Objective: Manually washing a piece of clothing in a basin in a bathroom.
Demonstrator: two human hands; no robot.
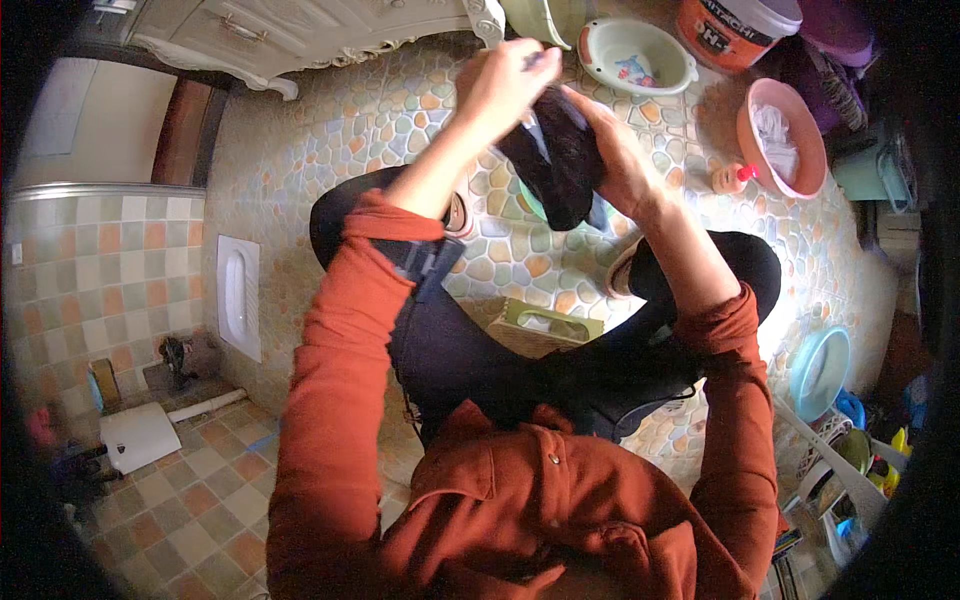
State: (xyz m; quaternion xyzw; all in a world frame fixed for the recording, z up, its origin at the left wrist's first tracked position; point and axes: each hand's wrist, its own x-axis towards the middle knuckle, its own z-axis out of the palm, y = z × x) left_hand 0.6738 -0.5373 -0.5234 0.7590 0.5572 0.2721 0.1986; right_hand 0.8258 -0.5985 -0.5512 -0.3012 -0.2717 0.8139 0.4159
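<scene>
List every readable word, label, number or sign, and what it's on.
Orange and white bucket: bold printing on its side, legible, but I don't transcribe printed text or brands.
Bottle with red cap: any print too small to read.
Dark item in the right hand: no text visible.

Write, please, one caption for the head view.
Over a pebble-patterned floor, the right hand holds a dark item, with the left hand close by.
</scene>
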